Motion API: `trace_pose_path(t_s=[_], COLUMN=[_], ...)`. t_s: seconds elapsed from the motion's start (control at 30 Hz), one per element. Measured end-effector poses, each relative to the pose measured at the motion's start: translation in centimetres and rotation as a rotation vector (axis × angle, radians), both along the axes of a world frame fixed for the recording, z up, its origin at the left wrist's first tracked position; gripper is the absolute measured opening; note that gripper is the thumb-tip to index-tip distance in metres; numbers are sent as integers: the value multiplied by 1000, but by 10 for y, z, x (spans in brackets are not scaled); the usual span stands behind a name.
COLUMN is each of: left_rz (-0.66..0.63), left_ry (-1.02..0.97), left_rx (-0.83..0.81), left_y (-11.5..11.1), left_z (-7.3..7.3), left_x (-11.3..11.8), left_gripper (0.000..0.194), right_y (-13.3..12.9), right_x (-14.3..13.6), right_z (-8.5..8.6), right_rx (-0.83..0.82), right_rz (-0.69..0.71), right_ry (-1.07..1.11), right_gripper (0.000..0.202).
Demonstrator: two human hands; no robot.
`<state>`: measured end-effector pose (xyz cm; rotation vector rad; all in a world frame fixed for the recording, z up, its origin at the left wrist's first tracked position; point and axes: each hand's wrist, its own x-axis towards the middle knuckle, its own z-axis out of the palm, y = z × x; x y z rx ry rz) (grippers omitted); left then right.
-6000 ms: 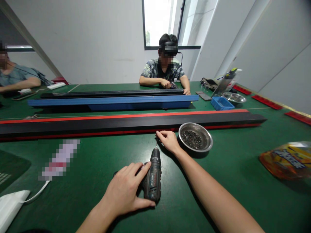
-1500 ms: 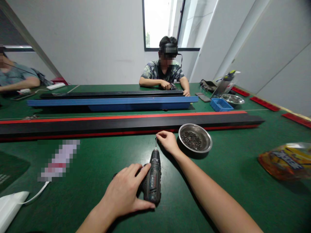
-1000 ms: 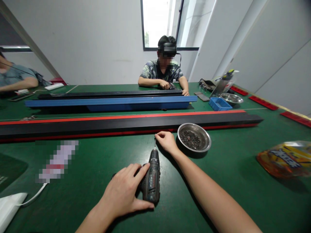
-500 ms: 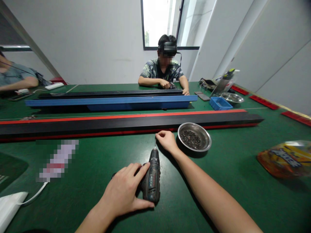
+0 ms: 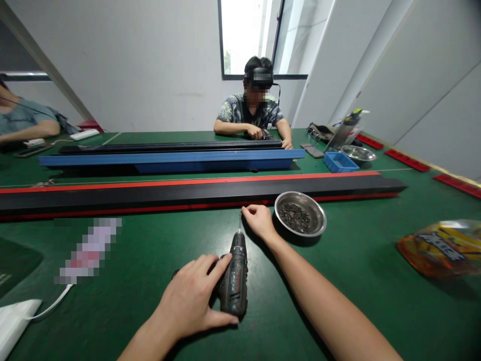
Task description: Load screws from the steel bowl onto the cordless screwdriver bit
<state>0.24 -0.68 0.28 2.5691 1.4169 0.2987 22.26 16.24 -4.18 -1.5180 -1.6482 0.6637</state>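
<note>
In the head view, a dark, worn cordless power drill with a thin metal bit [image 5: 235, 276] lies on its side on the green tabletop [image 5: 150, 235], near the middle of the near part, its bit pointing to the far side. The left hand [image 5: 195, 293] is curled around the drill from the left, its thumb at the near end of the body and its index finger along the upper left side. The right hand [image 5: 257, 219] is at the tip of the bit, thumb and index finger pinched together there; whether a small part sits between them is too small to tell. Just right of the right hand stands a round, shiny steel bowl [image 5: 318, 220] holding a heap of small dark metal pieces [image 5: 295, 217]. Beyond the hands, a long black bar with red edges [image 5: 169, 193] lies across the table, and the bowl is close to its near edge. Farther off are a long blue bar [image 5: 169, 159], a small blue plastic basket [image 5: 340, 163] on the right and a second steel bowl [image 5: 358, 153] behind it. At the far side a person in a patterned shirt [image 5: 251, 113] leans over the table. An orange and yellow plastic packet [image 5: 441, 248] lies on the right, and a white plastic object with a cable [image 5: 17, 326] at the near left.
</note>
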Motion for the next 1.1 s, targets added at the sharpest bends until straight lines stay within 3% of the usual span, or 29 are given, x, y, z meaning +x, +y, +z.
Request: trace_pose_path(t_s=[0.23,0.43,0.7,1.1], left_rz=[-5,-3,26,104], left_ry=[0,4,9,84], left_rx=[-6,-5,39,94], left_y=[0,-1,2,14], left_z=[1,2,-2,-6], left_x=[1,0,3,7], left_gripper=[114,114,110,107], right_y=[1,-2,0,-3], right_x=[0,0,0,-4], right_z=[-2,1,-4,-1], right_rx=[5,-21,3,4], right_rz=[-32,77,19,73], right_ry=[4,97,91,47], right_gripper=[44,45,37,27])
